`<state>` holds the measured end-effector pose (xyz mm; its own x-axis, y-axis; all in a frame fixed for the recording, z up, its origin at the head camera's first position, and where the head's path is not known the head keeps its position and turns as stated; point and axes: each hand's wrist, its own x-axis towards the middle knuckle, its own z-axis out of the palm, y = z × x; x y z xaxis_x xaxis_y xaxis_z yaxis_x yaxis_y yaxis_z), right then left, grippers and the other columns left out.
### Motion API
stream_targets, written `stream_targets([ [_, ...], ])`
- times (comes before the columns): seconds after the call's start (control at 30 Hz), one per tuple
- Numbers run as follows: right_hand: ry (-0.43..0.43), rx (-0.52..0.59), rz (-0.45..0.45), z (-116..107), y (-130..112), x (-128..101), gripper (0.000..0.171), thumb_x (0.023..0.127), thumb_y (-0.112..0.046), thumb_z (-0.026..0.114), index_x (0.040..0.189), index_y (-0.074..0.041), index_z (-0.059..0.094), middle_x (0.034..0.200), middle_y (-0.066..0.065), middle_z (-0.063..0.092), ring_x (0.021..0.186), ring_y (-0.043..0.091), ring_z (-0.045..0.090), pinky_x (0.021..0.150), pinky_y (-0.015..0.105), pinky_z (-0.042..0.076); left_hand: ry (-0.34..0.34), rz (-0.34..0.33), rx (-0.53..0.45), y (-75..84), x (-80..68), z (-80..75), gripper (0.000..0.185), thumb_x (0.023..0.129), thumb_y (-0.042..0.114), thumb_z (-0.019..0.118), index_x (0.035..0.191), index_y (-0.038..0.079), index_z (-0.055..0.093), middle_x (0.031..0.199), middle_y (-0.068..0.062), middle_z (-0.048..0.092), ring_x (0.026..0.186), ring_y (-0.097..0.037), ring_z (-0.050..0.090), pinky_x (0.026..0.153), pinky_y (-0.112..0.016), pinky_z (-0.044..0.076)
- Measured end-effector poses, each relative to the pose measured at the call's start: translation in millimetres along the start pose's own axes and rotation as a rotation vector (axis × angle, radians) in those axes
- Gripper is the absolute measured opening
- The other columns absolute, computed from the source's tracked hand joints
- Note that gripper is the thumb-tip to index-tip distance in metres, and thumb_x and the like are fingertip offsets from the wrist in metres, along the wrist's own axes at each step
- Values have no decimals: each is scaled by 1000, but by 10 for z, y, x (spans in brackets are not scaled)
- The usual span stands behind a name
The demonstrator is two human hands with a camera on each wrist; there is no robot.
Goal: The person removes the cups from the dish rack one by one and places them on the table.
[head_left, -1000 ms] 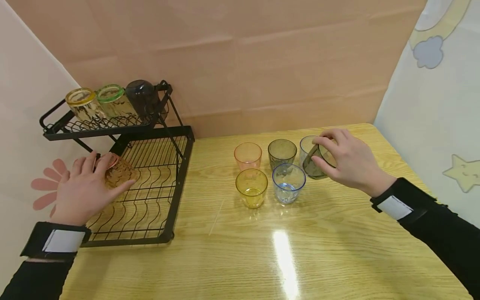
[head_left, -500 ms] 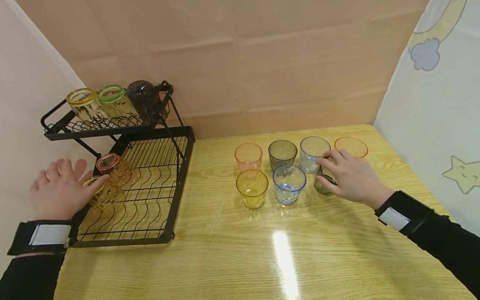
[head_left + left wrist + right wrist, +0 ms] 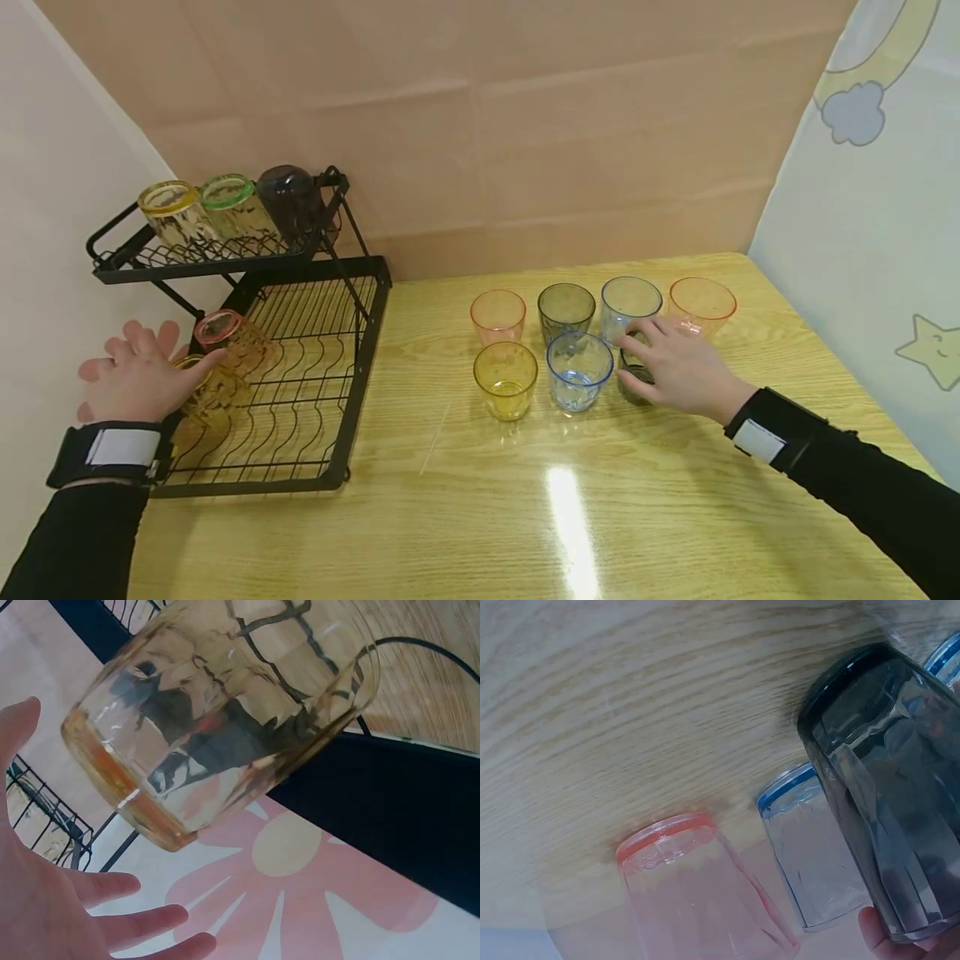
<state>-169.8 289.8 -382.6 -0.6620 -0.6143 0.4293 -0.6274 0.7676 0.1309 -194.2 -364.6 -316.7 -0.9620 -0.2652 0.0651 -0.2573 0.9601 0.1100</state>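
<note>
My left hand (image 3: 138, 379) is at the left side of the black dish rack (image 3: 333, 433), fingers spread, beside a yellow glass (image 3: 213, 392) that leans in the lower tier. In the left wrist view, a gap shows between the fingers and this yellow glass (image 3: 217, 727). A pink glass (image 3: 236, 337) leans just behind it. My right hand (image 3: 678, 367) holds a dark grey glass (image 3: 892, 787) by its sides, mouth up on the table; the hand covers much of it in the head view. To its left stands a blue-rimmed glass (image 3: 577, 375).
Behind the grey glass are a pale blue glass (image 3: 630, 304) and an orange-pink glass (image 3: 701, 304). Further left stand a yellow glass (image 3: 506, 383), a pink glass (image 3: 498, 317) and a smoky glass (image 3: 566, 312). The rack's upper tier (image 3: 202, 268) bears upturned glasses.
My left hand has drawn back leftward from the pink glass, uncovering the yellow one in the rack. My right hand has brought the tilted grey glass down upright onto the table.
</note>
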Motion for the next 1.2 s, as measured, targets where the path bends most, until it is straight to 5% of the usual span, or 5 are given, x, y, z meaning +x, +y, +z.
stream_targets([
  [0.33, -65, 121, 124, -141, -19, 10, 52, 88, -34, 69, 129, -5, 59, 119, 17, 56, 103, 38, 57, 79, 53, 49, -139, -16, 24, -37, 67, 44, 123, 82, 83, 34, 146, -15, -3, 136, -55, -3, 103, -83, 23, 64, -85, 27],
  [0.53, -25, 121, 157, -304, 23, 41, 45, 89, -31, 68, 125, -5, 60, 117, 14, 58, 100, 34, 58, 67, 47, 51, -177, 16, -30, -36, 90, 135, 118, 82, 83, 37, 151, -3, -5, 147, -37, -20, 123, -68, -22, 73, -90, -1],
  [0.7, -37, 102, 196, -379, 56, 10, 44, 90, -32, 67, 126, -7, 59, 120, 15, 57, 104, 36, 56, 61, 46, 51, -122, 68, 42, 17, 122, 201, 119, 84, 80, 36, 135, -27, 27, 90, -37, 57, 77, -44, 62, 60, -54, 48],
  [0.77, -35, 101, 200, -400, 68, -3, 44, 90, -33, 67, 125, -6, 59, 120, 16, 57, 105, 37, 56, 60, 46, 51, -101, 85, 104, 40, 141, 228, 116, 85, 81, 34, 120, -30, 41, 55, -20, 46, 42, -26, 46, 41, -35, 35],
  [1.2, -28, 65, 248, -635, 186, 106, 54, 85, -37, 70, 127, -4, 61, 121, 19, 57, 108, 42, 54, 70, 57, 49, -74, 102, 95, 128, 150, 255, 69, 92, 52, 50, 72, -14, 44, 52, -18, 49, 47, -35, 51, 49, -43, 37],
])
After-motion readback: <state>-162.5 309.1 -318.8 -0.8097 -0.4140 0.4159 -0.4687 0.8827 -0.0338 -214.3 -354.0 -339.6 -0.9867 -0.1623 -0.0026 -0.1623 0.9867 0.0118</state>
